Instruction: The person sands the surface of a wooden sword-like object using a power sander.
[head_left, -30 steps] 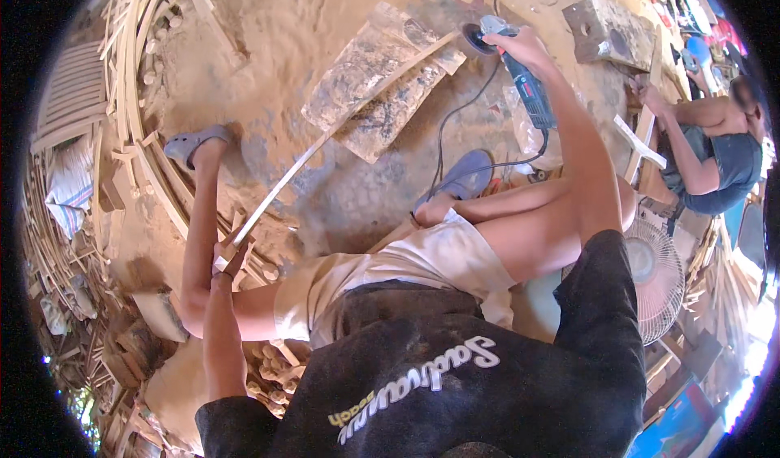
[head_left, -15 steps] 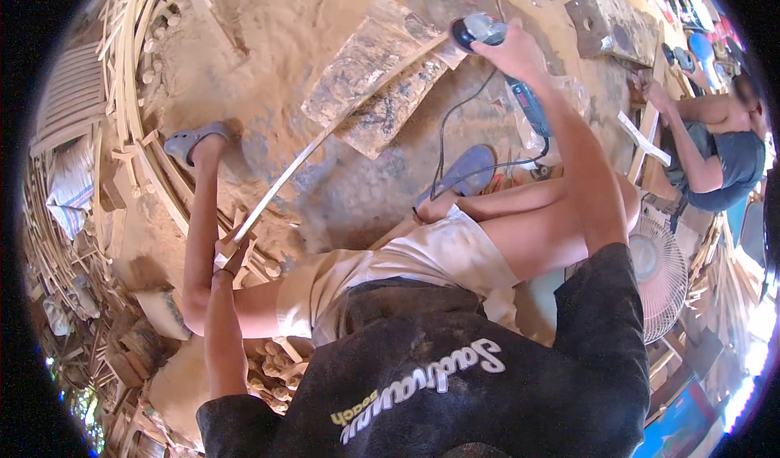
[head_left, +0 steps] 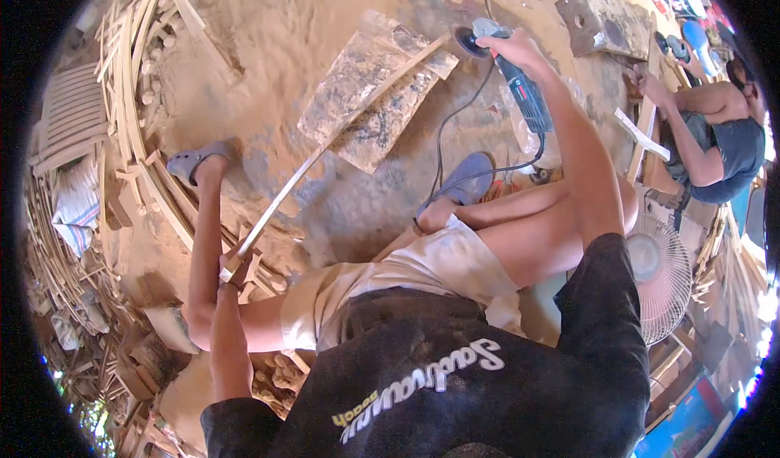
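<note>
My right hand is wrapped round the head of a blue-green angle grinder, whose body runs down toward my wrist. Its dark round disc faces left, close to the far end of a long thin wooden strip; whether they touch I cannot tell. The strip slants across a worn wooden block on the ground. Closed on the strip's near end is my left hand, beside my left shin. A dark cord trails from the grinder past my right sandal.
Wooden strips are stacked along the left. A second block sits at the far right, near another person who is working with wood. A fan stands by my right knee. Sawdust covers the ground.
The grinder has tilted, so its disc shows more edge-on and its body more fully. The strip's near end and my left hand have shifted slightly nearer and to the right.
</note>
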The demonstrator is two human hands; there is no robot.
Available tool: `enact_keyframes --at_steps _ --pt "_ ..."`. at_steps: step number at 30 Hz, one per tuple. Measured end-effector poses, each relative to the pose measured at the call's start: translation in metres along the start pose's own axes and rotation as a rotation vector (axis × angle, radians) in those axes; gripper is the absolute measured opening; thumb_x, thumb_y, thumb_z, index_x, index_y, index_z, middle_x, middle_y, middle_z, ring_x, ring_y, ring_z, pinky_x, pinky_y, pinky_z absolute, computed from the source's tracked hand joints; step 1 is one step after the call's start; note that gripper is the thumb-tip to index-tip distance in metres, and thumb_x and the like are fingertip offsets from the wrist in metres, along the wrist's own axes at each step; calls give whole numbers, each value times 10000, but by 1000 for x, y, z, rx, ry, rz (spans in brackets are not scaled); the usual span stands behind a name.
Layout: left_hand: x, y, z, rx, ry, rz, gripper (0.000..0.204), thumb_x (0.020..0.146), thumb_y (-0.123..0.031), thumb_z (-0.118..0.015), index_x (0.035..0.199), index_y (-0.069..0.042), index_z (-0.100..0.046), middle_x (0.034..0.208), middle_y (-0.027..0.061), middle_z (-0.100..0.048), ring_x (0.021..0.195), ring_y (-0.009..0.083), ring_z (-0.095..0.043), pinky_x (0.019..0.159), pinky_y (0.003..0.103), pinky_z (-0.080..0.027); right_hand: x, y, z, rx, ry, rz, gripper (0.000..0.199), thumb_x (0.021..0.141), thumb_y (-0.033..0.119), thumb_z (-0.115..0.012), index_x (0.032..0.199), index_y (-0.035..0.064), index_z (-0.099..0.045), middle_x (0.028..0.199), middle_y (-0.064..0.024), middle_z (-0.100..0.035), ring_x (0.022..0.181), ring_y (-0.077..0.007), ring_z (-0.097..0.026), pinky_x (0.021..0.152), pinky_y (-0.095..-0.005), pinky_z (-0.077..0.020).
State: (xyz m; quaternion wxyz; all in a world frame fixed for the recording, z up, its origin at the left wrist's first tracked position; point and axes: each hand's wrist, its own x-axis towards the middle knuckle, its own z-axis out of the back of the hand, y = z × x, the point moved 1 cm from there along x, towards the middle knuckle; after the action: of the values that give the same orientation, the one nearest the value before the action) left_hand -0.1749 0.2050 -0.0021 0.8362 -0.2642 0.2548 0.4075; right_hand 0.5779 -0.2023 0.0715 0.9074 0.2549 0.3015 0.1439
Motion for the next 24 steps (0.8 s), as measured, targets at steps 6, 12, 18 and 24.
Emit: enact_keyframes --at_steps 6,12,18,24 --pt "-7 4 -2 60 20 37 976 967 -42 -663 1717 -128 -46 1638 230 -472 1234 405 -695 1033 547 -564 5 -3 -4 118 71 67 566 753 604 -912 794 60 -759 799 -78 -724 699 -202 -670 658 -375 -532" --pt "-6 0 -19 177 56 68 1050 963 -11 -641 1755 -136 38 1704 245 -429 1277 435 -688 1069 569 -559 22 -41 -4 218 6 -100 549 762 585 -926 774 74 -726 782 -62 -689 695 -183 -658 645 -361 -516" --pt "-36 34 -28 437 87 52 1109 922 11 -587 1763 -59 133 1827 284 -145 1555 506 -411 1221 540 -457 -6 -37 -17 839 -12 -238 517 830 546 -928 955 108 -684 788 -63 -674 630 -190 -661 569 -387 -567" --pt "-20 -65 -34 523 -9 93 1181 821 -302 -843 1733 47 -179 1763 321 -238 1651 457 -243 1303 584 -303 -51 -52 -9 1154 7 -284 483 901 548 -865 996 127 -648 781 -83 -676 602 -229 -670 559 -427 -592"
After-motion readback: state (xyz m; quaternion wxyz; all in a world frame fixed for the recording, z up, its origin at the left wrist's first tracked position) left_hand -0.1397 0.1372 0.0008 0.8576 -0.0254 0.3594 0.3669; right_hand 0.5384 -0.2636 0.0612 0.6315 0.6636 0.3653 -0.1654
